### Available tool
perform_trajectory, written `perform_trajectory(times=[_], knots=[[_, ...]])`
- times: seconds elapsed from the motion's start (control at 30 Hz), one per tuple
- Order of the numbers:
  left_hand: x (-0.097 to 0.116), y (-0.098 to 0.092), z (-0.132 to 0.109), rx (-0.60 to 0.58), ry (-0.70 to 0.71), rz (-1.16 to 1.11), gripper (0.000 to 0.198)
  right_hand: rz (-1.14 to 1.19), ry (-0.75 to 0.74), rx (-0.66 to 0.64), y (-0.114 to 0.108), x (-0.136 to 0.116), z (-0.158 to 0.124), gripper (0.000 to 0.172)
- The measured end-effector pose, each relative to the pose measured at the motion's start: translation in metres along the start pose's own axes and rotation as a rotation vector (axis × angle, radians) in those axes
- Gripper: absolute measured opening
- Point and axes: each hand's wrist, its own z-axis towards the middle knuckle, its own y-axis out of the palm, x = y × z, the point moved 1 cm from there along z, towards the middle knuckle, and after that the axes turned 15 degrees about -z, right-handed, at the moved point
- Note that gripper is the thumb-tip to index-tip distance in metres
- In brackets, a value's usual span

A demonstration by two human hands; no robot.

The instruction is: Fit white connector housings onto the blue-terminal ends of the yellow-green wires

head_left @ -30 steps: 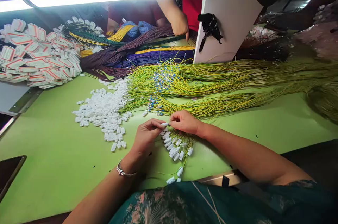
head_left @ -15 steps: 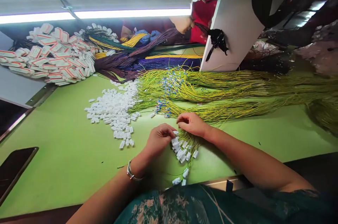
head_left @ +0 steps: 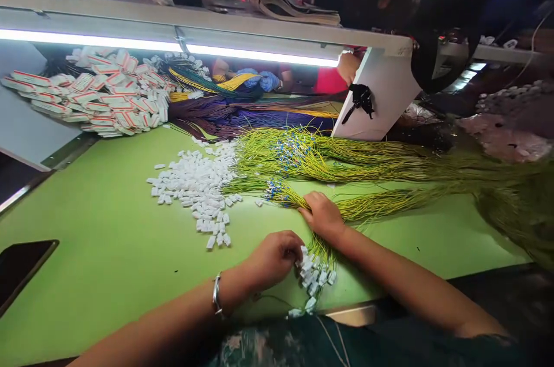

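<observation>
Where right hand rests, wires run sideways, blue tips left.

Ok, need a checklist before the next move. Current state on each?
1. Right hand on the yellow-green wires: ok.
2. Blue tips uncovered: ok, visible left of that hand.
3. Left hand gripping a connector: cannot tell, fingers curled.
4. Wired connectors in one bunch: not ok, a couple lie nearer the body.
5. Phone apart from wires: ok.
</observation>
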Motion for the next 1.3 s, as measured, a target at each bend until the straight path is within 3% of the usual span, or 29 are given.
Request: perform_trajectory(times=[0.13, 0.27, 0.37, 0.47, 0.57, 0.67, 0.83, 0.97, 1.07, 1.17, 1.23, 1.3], knots=[[-0.003, 0.012, -0.005, -0.061, 0.106, 0.004, 0.032, 0.052, 0.036, 0.006, -0.001, -0.004, -0.001, 0.017], [-0.008, 0.013, -0.007, -0.082, 0.087, -0.111, 0.031, 0.284, 0.075, -0.073, -0.003, 0.008, 0.016, 0.027], [-0.016, 0.000, -0.006, 0.078, 0.027, -0.191, 0.022, 0.482, 0.070, -0.165, -0.003, 0.018, 0.024, 0.036], [-0.024, -0.026, 0.000, 0.288, -0.049, -0.143, 0.015, 0.597, 0.143, -0.172, 0.000, 0.023, 0.026, 0.043], [-0.028, -0.055, 0.010, 0.392, -0.031, 0.151, 0.014, 0.632, 0.155, -0.154, 0.004, 0.023, 0.027, 0.043], [-0.026, -0.073, 0.021, 0.413, 0.024, 0.433, 0.019, 0.552, 0.159, -0.115, 0.005, 0.021, 0.027, 0.043], [-0.020, -0.070, 0.044, 0.290, -0.057, 0.541, 0.029, 0.590, 0.202, -0.042, 0.010, 0.020, 0.028, 0.032], [-0.021, -0.064, 0.052, 0.315, -0.108, 0.483, 0.034, 0.756, 0.266, 0.135, 0.009, 0.024, 0.026, 0.020], [-0.021, -0.059, 0.049, 0.323, -0.120, 0.409, 0.040, 0.719, 0.213, 0.369, -0.004, 0.026, 0.016, 0.017], [-0.021, -0.054, 0.045, 0.314, -0.134, 0.401, 0.046, 0.569, -0.012, 0.519, -0.021, 0.018, 0.002, 0.014], [-0.020, -0.052, 0.043, 0.331, -0.124, 0.441, 0.044, 0.485, -0.193, 0.416, -0.027, 0.007, -0.003, 0.016], [-0.019, -0.050, 0.043, 0.341, -0.128, 0.466, 0.039, 0.396, -0.247, 0.208, -0.029, -0.005, -0.004, 0.020]])
